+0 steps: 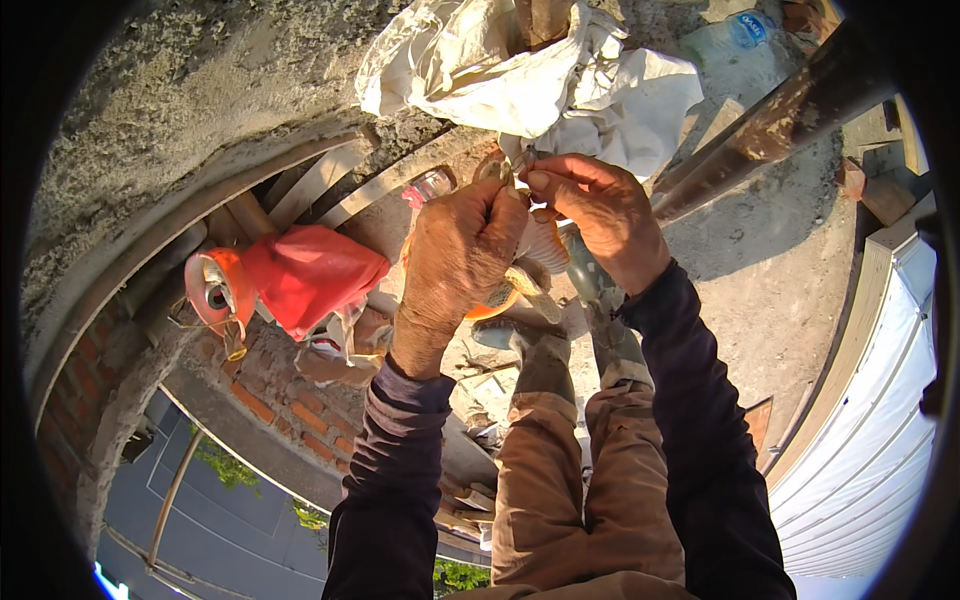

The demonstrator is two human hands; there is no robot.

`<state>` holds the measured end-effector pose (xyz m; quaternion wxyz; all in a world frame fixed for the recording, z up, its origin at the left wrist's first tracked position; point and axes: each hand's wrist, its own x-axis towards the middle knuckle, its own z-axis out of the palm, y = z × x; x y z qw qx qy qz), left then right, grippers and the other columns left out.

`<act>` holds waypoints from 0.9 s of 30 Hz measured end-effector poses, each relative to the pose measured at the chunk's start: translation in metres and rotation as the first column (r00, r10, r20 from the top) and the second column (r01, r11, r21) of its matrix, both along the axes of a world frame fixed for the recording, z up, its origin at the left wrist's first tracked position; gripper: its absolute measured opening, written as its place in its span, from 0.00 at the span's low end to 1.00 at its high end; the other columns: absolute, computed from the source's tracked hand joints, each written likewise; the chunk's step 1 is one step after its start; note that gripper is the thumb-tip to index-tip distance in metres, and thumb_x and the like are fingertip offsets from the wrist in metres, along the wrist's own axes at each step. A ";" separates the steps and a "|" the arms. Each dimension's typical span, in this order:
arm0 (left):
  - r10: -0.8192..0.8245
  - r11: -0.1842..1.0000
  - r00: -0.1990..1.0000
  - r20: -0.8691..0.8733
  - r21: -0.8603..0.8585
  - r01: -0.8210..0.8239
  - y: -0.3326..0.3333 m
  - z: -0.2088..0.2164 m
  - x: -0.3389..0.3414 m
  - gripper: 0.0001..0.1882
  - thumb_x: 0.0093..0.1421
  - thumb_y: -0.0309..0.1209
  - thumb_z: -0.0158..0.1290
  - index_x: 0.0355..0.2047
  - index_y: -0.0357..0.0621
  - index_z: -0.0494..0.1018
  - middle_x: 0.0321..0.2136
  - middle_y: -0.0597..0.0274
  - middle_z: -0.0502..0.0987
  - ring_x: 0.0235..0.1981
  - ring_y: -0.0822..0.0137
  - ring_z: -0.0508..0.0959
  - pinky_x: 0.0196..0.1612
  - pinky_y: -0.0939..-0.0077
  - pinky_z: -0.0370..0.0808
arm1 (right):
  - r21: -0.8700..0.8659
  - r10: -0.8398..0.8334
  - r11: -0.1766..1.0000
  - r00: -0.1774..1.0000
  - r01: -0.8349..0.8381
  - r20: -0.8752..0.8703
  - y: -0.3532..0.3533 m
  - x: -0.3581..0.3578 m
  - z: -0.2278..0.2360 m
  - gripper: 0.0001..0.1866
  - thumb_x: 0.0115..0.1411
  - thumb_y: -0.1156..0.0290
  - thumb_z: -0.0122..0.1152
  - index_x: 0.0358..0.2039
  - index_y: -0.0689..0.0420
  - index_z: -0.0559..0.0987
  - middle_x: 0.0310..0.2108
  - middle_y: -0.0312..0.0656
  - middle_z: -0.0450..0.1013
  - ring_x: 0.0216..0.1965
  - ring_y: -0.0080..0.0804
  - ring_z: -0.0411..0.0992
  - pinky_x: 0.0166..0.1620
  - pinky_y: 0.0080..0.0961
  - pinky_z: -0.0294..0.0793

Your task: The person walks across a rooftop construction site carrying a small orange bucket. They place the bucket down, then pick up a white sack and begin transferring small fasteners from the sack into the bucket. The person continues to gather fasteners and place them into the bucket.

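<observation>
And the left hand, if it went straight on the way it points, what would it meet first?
The left hand would probably meet the sack first, though the depth between them is unclear.

I note a red cloth [318,278] at nine o'clock, just beside a rounded orange object [238,288] whose kind I cannot determine. At ten o'clock I record wooden planks [318,184]. A clear plastic bottle [725,52] lies at half past one; a dark, stained pole [775,128] slants at two. I find white ribbed sheeting [860,440] at four, brickwork [312,418] at eight and, farther out, a grey roof [225,510].
</observation>
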<state>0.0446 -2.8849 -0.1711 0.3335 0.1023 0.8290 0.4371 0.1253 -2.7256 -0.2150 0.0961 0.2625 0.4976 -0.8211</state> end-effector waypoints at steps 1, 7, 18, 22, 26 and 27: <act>-0.001 1.000 1.000 -0.001 -0.018 0.001 -0.001 0.000 -0.001 0.11 0.63 0.33 0.53 0.27 0.37 0.75 0.16 0.51 0.72 0.16 0.65 0.72 0.23 0.67 0.71 | 0.014 0.004 1.000 1.000 -0.004 0.007 0.000 0.000 -0.002 0.14 0.68 0.70 0.60 0.50 0.64 0.79 0.36 0.37 0.79 0.37 0.18 0.75 0.41 0.16 0.76; 0.087 0.993 0.996 -0.011 -0.082 -0.087 -0.008 -0.013 -0.005 0.13 0.63 0.34 0.53 0.27 0.36 0.76 0.14 0.52 0.70 0.16 0.71 0.71 0.23 0.69 0.70 | 0.035 -0.015 0.999 0.999 0.014 0.046 -0.006 0.002 0.004 0.10 0.67 0.69 0.61 0.43 0.62 0.79 0.31 0.33 0.76 0.31 0.15 0.71 0.34 0.17 0.72; 0.134 0.878 0.951 0.279 0.411 -0.244 -0.019 -0.070 0.071 0.25 0.66 0.39 0.57 0.59 0.41 0.68 0.52 0.56 0.76 0.55 0.62 0.75 0.56 0.66 0.70 | 0.961 0.412 -0.184 0.872 -0.206 0.266 -0.047 -0.039 0.053 0.10 0.61 0.66 0.63 0.29 0.58 0.76 0.24 0.44 0.72 0.27 0.42 0.75 0.33 0.38 0.75; 0.023 0.340 0.252 0.968 0.229 -0.912 -0.016 -0.071 0.058 0.23 0.66 0.42 0.58 0.53 0.39 0.73 0.46 0.57 0.80 0.45 0.69 0.80 0.45 0.75 0.77 | 0.933 0.417 0.217 0.892 -0.286 0.177 -0.021 -0.032 0.061 0.11 0.64 0.64 0.62 0.32 0.59 0.77 0.26 0.45 0.75 0.29 0.37 0.77 0.35 0.33 0.76; 0.453 0.683 0.627 0.633 0.205 -0.701 -0.026 -0.039 0.024 0.22 0.65 0.45 0.59 0.47 0.37 0.77 0.36 0.61 0.81 0.34 0.78 0.79 0.34 0.84 0.74 | 0.457 -0.082 0.886 0.996 0.081 -0.019 0.011 -0.013 0.053 0.17 0.70 0.59 0.57 0.44 0.62 0.80 0.36 0.43 0.80 0.35 0.30 0.79 0.39 0.25 0.78; 0.483 0.734 0.724 0.492 0.223 -0.641 -0.026 -0.029 0.018 0.23 0.65 0.46 0.60 0.46 0.37 0.77 0.33 0.62 0.81 0.32 0.79 0.78 0.32 0.84 0.73 | 0.370 -0.090 0.927 0.994 0.059 0.068 0.018 -0.010 0.049 0.18 0.70 0.58 0.57 0.46 0.61 0.80 0.37 0.42 0.80 0.37 0.29 0.79 0.41 0.24 0.78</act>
